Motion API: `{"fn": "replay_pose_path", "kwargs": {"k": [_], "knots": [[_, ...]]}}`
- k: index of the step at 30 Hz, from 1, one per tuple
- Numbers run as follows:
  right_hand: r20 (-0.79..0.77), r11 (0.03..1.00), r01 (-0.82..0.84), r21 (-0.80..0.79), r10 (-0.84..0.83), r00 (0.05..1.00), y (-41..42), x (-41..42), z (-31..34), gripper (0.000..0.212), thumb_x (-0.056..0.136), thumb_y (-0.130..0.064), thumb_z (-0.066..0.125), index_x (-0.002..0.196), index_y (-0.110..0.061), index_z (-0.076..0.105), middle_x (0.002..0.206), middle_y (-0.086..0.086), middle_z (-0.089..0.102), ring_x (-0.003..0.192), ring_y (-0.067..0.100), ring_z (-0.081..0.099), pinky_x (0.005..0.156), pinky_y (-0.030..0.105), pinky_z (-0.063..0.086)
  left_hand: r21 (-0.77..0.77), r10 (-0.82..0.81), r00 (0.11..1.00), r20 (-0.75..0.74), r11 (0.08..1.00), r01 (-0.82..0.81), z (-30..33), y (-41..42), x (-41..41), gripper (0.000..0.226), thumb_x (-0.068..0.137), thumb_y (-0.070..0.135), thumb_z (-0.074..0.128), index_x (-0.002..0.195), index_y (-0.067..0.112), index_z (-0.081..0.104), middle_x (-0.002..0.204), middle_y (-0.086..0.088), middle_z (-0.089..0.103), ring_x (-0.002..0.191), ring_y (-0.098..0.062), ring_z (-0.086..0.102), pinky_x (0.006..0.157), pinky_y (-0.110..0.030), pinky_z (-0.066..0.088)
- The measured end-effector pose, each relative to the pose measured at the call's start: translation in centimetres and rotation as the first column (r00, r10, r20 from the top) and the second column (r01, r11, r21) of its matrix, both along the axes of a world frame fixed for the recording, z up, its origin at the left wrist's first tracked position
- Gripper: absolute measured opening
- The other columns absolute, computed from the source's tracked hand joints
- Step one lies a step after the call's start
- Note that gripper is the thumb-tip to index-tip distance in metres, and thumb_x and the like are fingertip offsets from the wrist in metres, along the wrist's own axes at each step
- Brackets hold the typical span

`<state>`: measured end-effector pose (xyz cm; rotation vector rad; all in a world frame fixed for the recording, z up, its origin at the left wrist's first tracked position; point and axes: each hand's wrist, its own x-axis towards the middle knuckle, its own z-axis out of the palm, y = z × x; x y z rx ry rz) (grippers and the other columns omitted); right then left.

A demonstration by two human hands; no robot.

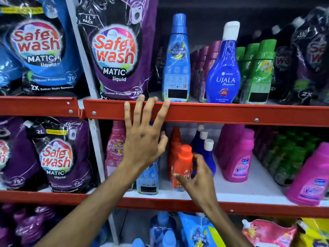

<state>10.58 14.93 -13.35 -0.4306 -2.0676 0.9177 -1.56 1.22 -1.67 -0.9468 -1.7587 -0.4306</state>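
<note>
**Red bottle pick: grip going on, not yet lifted**

The right hand (pixel 197 179) is closing narrow round the red bottle (pixel 184 161), with the thumb crossing its label and the fingers wrapping its right side. The bottle is standing on the middle shelf (pixel 249 191), just beside the dark blue bottles (pixel 208 157). The left hand (pixel 144 138) is spreading wide and holding nothing, fingertips resting on the upper shelf rail (pixel 213 113). Remaining, I'm judging: lifting the bottle out.

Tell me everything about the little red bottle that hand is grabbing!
The little red bottle looks like shiny plastic, with a round red cap and white letters on its front. It stands on the white shelf, in front of other red bottles. The right hand pinches its lower part.
</note>
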Motion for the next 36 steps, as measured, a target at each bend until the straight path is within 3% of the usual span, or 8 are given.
{"fn": "replay_pose_path", "kwargs": {"k": [9,12,17,20,23,28,32,36], "knots": [[0.094,0.999,-0.004,-0.048,0.009,0.996,0.5,-3.7,-3.3,0.074,0.063,-0.038,0.088,0.124,-0.029,0.045,0.109,-0.006,0.067,0.098,0.013,0.066,0.082,0.023,0.052,0.009,0.000,1.000,0.005,1.000,0.000,-0.1,0.1,0.0,0.098,0.073,0.033,0.067,0.159,0.027,0.021,0.156,-0.014,0.037,0.152,-0.039,0.024,0.123,-0.069,0.016],[0.103,1.000,0.010,-0.025,-0.007,0.995,0.2,-4.0,-3.5,0.078,0.062,-0.040,0.088,0.126,-0.033,0.043,0.111,-0.011,0.064,0.100,0.008,0.063,0.080,0.008,0.045,0.016,0.002,1.000,0.010,1.000,-0.002,-0.1,0.3,0.0,0.097,0.074,0.035,0.066,0.159,0.028,0.020,0.157,-0.014,0.037,0.153,-0.039,0.023,0.123,-0.069,0.015],[0.138,0.999,0.032,0.023,-0.034,0.990,-0.3,-3.8,-3.2,0.084,0.065,-0.035,0.088,0.134,-0.024,0.040,0.123,0.001,0.065,0.111,0.021,0.063,0.093,0.033,0.053,0.028,0.010,1.000,0.016,1.000,-0.010,-0.2,0.6,0.0,0.096,0.075,0.039,0.064,0.159,0.028,0.020,0.157,-0.013,0.036,0.153,-0.038,0.021,0.123,-0.068,0.014],[0.153,0.997,0.060,0.041,-0.065,0.986,-0.7,-2.5,-2.0,0.082,0.067,-0.040,0.085,0.135,-0.029,0.040,0.124,-0.004,0.062,0.112,0.017,0.063,0.091,0.036,0.054,0.036,0.003,1.000,0.023,0.999,-0.004,-0.2,0.7,0.0,0.094,0.076,0.040,0.061,0.159,0.029,0.019,0.156,-0.013,0.036,0.153,-0.037,0.021,0.124,-0.067,0.012],[-0.012,0.972,0.167,0.164,-0.167,0.986,-1.3,-0.6,-0.1,0.055,0.075,-0.045,0.075,0.122,-0.033,0.049,0.112,-0.013,0.061,0.101,0.012,0.061,0.080,0.033,0.055,0.046,0.000,1.000,0.024,0.999,-0.001,-0.1,0.7,0.1,0.092,0.077,0.040,0.060,0.159,0.030,0.019,0.155,-0.012,0.037,0.153,-0.037,0.022,0.125,-0.066,0.011],[-0.508,0.853,0.397,0.338,-0.190,0.840,-0.6,2.2,6.1,0.023,0.081,-0.019,0.069,0.103,-0.016,0.063,0.097,-0.005,0.063,0.089,0.016,0.057,0.079,0.032,0.051,0.114,0.012,0.997,0.070,0.993,-0.020,0.3,1.3,1.2,0.085,0.072,0.039,0.062,0.151,0.026,0.034,0.150,-0.014,0.042,0.149,-0.040,0.027,0.122,-0.071,0.010],[-0.630,0.748,0.560,0.357,-0.249,0.735,1.0,3.5,13.4,0.032,0.080,-0.018,0.068,0.110,-0.010,0.060,0.110,0.006,0.062,0.102,0.024,0.055,0.094,0.031,0.040,0.127,-0.010,0.996,0.093,0.992,-0.002,0.7,2.5,2.8,0.084,0.071,0.043,0.064,0.148,0.023,0.039,0.155,-0.017,0.039,0.151,-0.042,0.025,0.122,-0.071,0.009],[-0.501,0.759,0.583,0.290,-0.399,0.768,2.2,3.4,19.1,0.062,0.076,-0.038,0.070,0.129,-0.010,0.051,0.127,0.009,0.055,0.116,0.029,0.051,0.104,0.034,0.036,0.068,-0.050,0.998,0.043,0.997,0.047,1.0,3.9,4.2,0.085,0.075,0.045,0.062,0.153,0.024,0.035,0.160,-0.016,0.036,0.152,-0.043,0.024,0.122,-0.071,0.007]]}}
